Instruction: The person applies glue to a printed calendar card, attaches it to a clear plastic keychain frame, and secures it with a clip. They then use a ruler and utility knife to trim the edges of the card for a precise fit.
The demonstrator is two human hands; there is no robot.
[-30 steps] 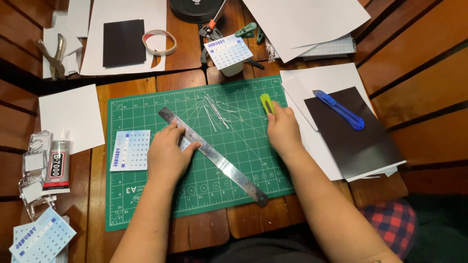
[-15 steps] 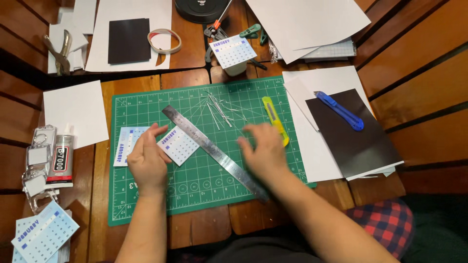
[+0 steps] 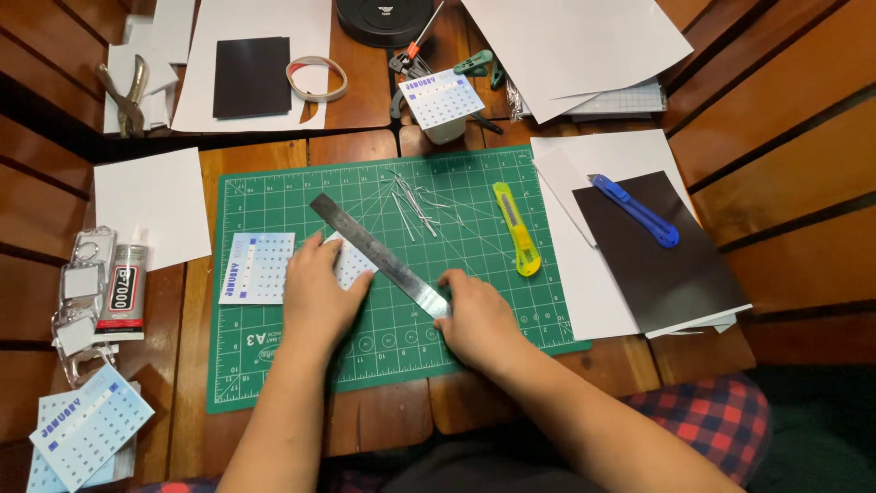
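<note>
Head view: left hand (image 3: 319, 297) lies flat, fingers spread, hiding most of a small white calendar card (image 3: 351, 260); right hand (image 3: 474, 319) presses the long steel ruler's (image 3: 379, 256) lower end, covering it.

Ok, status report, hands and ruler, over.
Left hand flat on small calendar card. Right hand on steel ruler lower end. Yellow cutter lies apart, on the green mat.

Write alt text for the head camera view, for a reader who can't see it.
Seen from above, a person's left hand presses a small printed calendar sheet on a green cutting mat, while the right hand rests on the end of a steel ruler. A yellow utility knife lies untouched on the mat.
</note>
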